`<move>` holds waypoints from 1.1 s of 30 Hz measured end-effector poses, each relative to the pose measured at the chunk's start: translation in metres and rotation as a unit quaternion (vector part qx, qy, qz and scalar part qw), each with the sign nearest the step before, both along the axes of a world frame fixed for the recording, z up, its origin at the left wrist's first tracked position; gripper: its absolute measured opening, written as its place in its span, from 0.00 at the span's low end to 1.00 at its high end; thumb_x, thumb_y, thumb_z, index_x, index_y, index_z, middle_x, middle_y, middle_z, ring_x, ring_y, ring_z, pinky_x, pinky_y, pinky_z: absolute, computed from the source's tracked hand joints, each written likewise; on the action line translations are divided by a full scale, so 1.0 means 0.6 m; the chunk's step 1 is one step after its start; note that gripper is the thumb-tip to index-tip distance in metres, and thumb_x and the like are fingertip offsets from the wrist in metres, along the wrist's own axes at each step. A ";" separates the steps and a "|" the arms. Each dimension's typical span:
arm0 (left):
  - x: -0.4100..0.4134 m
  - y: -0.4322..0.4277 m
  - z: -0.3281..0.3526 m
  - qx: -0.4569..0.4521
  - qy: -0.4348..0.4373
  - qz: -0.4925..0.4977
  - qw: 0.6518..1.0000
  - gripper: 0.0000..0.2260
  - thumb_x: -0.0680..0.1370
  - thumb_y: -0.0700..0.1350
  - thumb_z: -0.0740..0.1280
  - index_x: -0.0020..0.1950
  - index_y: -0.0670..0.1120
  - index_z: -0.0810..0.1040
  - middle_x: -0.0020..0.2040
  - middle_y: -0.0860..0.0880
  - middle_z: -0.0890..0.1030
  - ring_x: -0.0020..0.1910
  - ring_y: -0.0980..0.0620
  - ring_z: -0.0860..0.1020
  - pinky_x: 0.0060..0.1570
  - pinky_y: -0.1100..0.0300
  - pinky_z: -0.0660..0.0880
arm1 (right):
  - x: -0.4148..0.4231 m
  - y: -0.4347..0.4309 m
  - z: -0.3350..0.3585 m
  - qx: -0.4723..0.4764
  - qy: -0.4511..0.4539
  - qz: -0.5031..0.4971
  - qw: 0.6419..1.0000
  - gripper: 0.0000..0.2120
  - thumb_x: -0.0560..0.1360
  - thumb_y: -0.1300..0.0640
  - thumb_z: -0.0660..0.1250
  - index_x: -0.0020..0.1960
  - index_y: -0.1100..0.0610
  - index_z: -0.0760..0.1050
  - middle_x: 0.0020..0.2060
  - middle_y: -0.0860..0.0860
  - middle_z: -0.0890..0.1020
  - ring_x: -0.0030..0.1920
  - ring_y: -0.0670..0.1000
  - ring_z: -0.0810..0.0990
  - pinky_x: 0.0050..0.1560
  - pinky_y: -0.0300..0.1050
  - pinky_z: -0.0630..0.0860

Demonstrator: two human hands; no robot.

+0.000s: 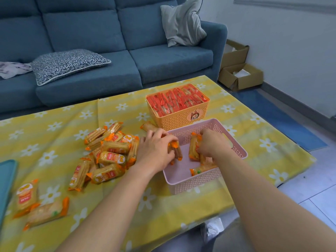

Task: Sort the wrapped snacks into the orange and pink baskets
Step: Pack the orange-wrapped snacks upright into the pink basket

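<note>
At the centre of the frame, snack packets (176,151) are gripped in the curled fingers of the left hand (156,150) over the pink basket (190,184). Another packet (194,148) is pinched inside it by the right hand (212,142). A loose pile (109,153) is seen at centre left. The orange basket (179,121), just behind the pink one, is filled with red packets (174,100).

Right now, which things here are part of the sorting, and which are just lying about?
In the job: left hand, right hand, snacks, pink basket, orange basket.
Lying about: sofa, grey pillow, patterned cushion, cardboard boxes.
</note>
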State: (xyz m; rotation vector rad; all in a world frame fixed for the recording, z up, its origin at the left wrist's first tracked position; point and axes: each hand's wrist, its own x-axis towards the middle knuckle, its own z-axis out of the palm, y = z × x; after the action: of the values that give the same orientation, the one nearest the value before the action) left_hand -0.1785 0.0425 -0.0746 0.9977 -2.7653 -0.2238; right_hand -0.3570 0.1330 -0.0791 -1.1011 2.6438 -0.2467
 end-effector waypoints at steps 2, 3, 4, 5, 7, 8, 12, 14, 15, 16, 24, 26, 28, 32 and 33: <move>0.000 0.001 -0.001 -0.001 -0.001 -0.001 1.000 0.19 0.76 0.55 0.67 0.67 0.64 0.73 0.64 0.58 0.71 0.65 0.48 0.66 0.60 0.50 0.66 | -0.002 0.005 0.011 0.009 0.008 -0.011 1.000 0.18 0.69 0.56 0.71 0.58 0.55 0.75 0.56 0.56 0.80 0.56 0.61 0.81 0.43 0.51 0.77; 0.000 0.001 -0.001 -0.001 -0.001 0.000 1.000 0.19 0.76 0.55 0.67 0.67 0.64 0.73 0.64 0.58 0.71 0.65 0.48 0.66 0.59 0.50 0.66 | -0.003 0.008 0.018 0.010 0.010 -0.017 1.000 0.18 0.68 0.53 0.74 0.56 0.55 0.76 0.54 0.55 0.80 0.54 0.60 0.81 0.42 0.50 0.77; 0.001 0.001 -0.001 -0.001 -0.001 0.001 1.000 0.19 0.76 0.55 0.67 0.67 0.64 0.73 0.64 0.58 0.70 0.65 0.48 0.66 0.59 0.50 0.66 | -0.004 0.011 0.027 0.010 0.011 -0.020 1.000 0.18 0.66 0.50 0.77 0.52 0.55 0.76 0.51 0.54 0.80 0.52 0.58 0.81 0.41 0.48 0.76; 0.001 0.001 -0.002 0.000 -0.001 0.003 1.000 0.19 0.76 0.55 0.67 0.67 0.64 0.73 0.64 0.58 0.70 0.65 0.48 0.66 0.59 0.50 0.66 | -0.006 0.014 0.036 0.005 0.012 -0.025 1.000 0.18 0.66 0.48 0.78 0.47 0.55 0.74 0.46 0.52 0.80 0.48 0.56 0.81 0.39 0.46 0.74; 0.001 0.001 -0.002 0.001 0.000 0.005 1.000 0.19 0.76 0.54 0.67 0.67 0.63 0.73 0.64 0.58 0.70 0.65 0.49 0.66 0.59 0.50 0.66 | -0.008 0.020 0.055 -0.027 0.005 -0.039 0.999 0.20 0.66 0.46 0.78 0.41 0.57 0.72 0.37 0.51 0.79 0.39 0.53 0.79 0.34 0.44 0.71; 0.001 0.001 -0.003 0.001 0.001 0.006 1.000 0.19 0.76 0.54 0.68 0.67 0.63 0.73 0.64 0.58 0.70 0.65 0.49 0.66 0.59 0.50 0.66 | -0.008 0.021 0.063 -0.054 -0.008 -0.043 0.998 0.19 0.66 0.46 0.78 0.40 0.58 0.72 0.35 0.51 0.79 0.36 0.53 0.78 0.31 0.43 0.70; -0.001 0.002 -0.007 -0.004 0.004 0.012 1.000 0.20 0.75 0.56 0.69 0.67 0.63 0.73 0.64 0.57 0.71 0.64 0.48 0.66 0.58 0.51 0.66 | 0.002 0.018 0.080 -0.206 -0.129 0.018 0.970 0.15 0.67 0.53 0.79 0.50 0.57 0.80 0.44 0.52 0.82 0.44 0.54 0.80 0.40 0.48 0.75; -0.003 0.002 -0.008 -0.008 0.003 0.015 1.000 0.21 0.75 0.57 0.69 0.67 0.63 0.73 0.64 0.57 0.71 0.64 0.48 0.66 0.58 0.51 0.67 | 0.011 0.014 0.077 -0.241 -0.157 0.053 0.956 0.19 0.68 0.54 0.81 0.56 0.54 0.80 0.52 0.50 0.80 0.49 0.53 0.79 0.45 0.45 0.73; -0.004 0.001 -0.009 -0.010 0.002 0.016 1.000 0.21 0.75 0.57 0.69 0.67 0.63 0.73 0.64 0.57 0.71 0.64 0.48 0.66 0.58 0.50 0.68 | 0.012 0.010 0.069 -0.249 -0.149 0.057 0.955 0.20 0.67 0.55 0.81 0.56 0.54 0.80 0.54 0.50 0.78 0.49 0.52 0.78 0.45 0.44 0.71; -0.004 0.002 -0.009 -0.010 0.001 0.016 1.000 0.20 0.75 0.56 0.69 0.67 0.63 0.73 0.64 0.57 0.71 0.64 0.48 0.66 0.58 0.50 0.68 | 0.013 0.006 0.062 -0.252 -0.136 0.057 0.956 0.20 0.67 0.56 0.81 0.56 0.54 0.80 0.55 0.51 0.77 0.50 0.52 0.77 0.46 0.43 0.69; -0.004 0.004 -0.008 0.009 0.006 0.017 1.000 0.20 0.76 0.54 0.67 0.67 0.63 0.73 0.64 0.56 0.71 0.63 0.47 0.66 0.59 0.49 0.69 | 0.016 -0.011 0.030 -0.203 -0.100 0.049 0.973 0.19 0.68 0.70 0.72 0.56 0.56 0.79 0.61 0.58 0.72 0.57 0.57 0.75 0.47 0.38 0.66; -0.004 0.005 -0.008 0.006 0.007 0.013 1.000 0.19 0.76 0.53 0.67 0.67 0.62 0.73 0.64 0.56 0.71 0.63 0.47 0.66 0.59 0.50 0.69 | 0.012 -0.011 0.031 -0.186 -0.089 0.058 0.977 0.18 0.69 0.71 0.66 0.55 0.56 0.80 0.59 0.59 0.77 0.48 0.56 0.76 0.41 0.39 0.67; -0.004 0.006 -0.009 0.001 0.007 0.010 1.000 0.19 0.76 0.54 0.67 0.67 0.62 0.73 0.63 0.56 0.71 0.62 0.47 0.67 0.58 0.50 0.68 | 0.008 -0.006 0.034 -0.172 -0.074 0.070 0.980 0.19 0.70 0.71 0.64 0.55 0.56 0.82 0.55 0.58 0.82 0.42 0.54 0.77 0.36 0.40 0.68; -0.002 0.006 -0.010 0.006 0.017 0.012 1.000 0.18 0.77 0.54 0.67 0.67 0.62 0.73 0.63 0.56 0.71 0.61 0.47 0.66 0.59 0.50 0.69 | 0.005 0.004 0.045 -0.161 -0.052 0.044 0.985 0.11 0.69 0.62 0.68 0.50 0.53 0.81 0.43 0.53 0.84 0.40 0.55 0.81 0.37 0.47 0.78; -0.003 0.006 -0.010 0.007 0.018 0.012 1.000 0.18 0.77 0.54 0.67 0.67 0.62 0.73 0.63 0.55 0.71 0.61 0.47 0.66 0.59 0.50 0.69 | 0.006 0.006 0.048 -0.151 -0.039 0.030 0.987 0.07 0.68 0.58 0.69 0.46 0.52 0.80 0.38 0.51 0.83 0.38 0.55 0.81 0.35 0.48 0.78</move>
State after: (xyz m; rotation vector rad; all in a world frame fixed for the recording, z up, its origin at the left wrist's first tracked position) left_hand -0.1802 0.0461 -0.0803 1.0203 -2.7212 -0.2564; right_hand -0.3534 0.1366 -0.0505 -1.2303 2.5550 -0.6818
